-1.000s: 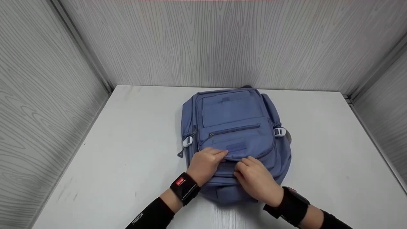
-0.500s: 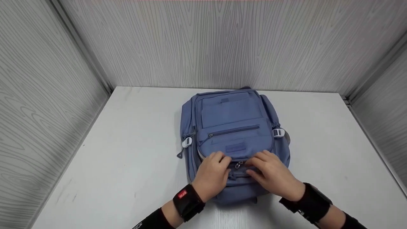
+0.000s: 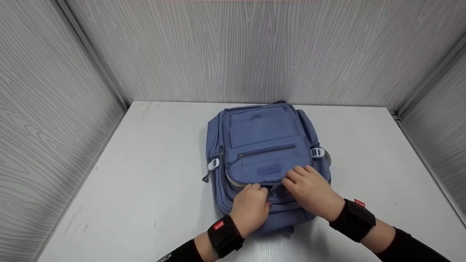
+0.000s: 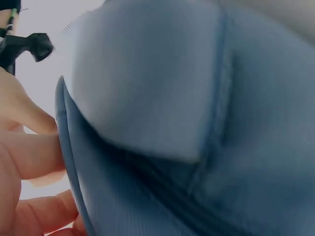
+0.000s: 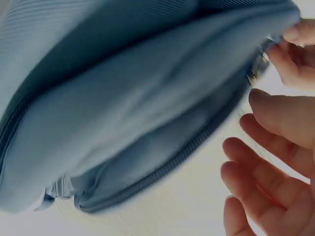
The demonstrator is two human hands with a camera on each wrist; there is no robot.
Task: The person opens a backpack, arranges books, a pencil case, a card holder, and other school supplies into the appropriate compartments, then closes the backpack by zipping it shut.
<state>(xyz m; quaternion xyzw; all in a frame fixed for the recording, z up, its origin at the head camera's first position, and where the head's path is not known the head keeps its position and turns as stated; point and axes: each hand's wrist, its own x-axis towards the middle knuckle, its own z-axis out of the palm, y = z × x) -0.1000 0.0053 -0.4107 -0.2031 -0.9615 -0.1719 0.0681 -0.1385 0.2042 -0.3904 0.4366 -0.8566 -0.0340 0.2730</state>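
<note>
A blue backpack [image 3: 269, 156] lies on its back on the white table, its front pocket partly unzipped along the lower edge. My left hand [image 3: 250, 209], fingers curled, grips the lower edge of the pocket opening; in the left wrist view its fingers [image 4: 34, 155] pinch a fabric edge. My right hand [image 3: 309, 189] curls its fingers over the flap edge on the right. Between the hands hangs a metal zipper pull [image 3: 273, 188]. Fingertips [image 5: 291, 34] hold fabric beside the pull in the right wrist view, with other fingers [image 5: 251, 172] loosely bent below. My right thumb is hidden in the head view.
The white table [image 3: 156, 174] spreads around the backpack. Grey wood-grain panels [image 3: 251, 51] stand behind it and at both sides. White strap buckles [image 3: 214, 163] sit at the backpack's sides, and pale lining [image 3: 235, 179] shows at the pocket's left corner.
My left hand has moved lower and right, off the flap onto the pocket's lower edge. The right hand has shifted up and right to the flap edge. The zipper pull and pale lining have come into view.
</note>
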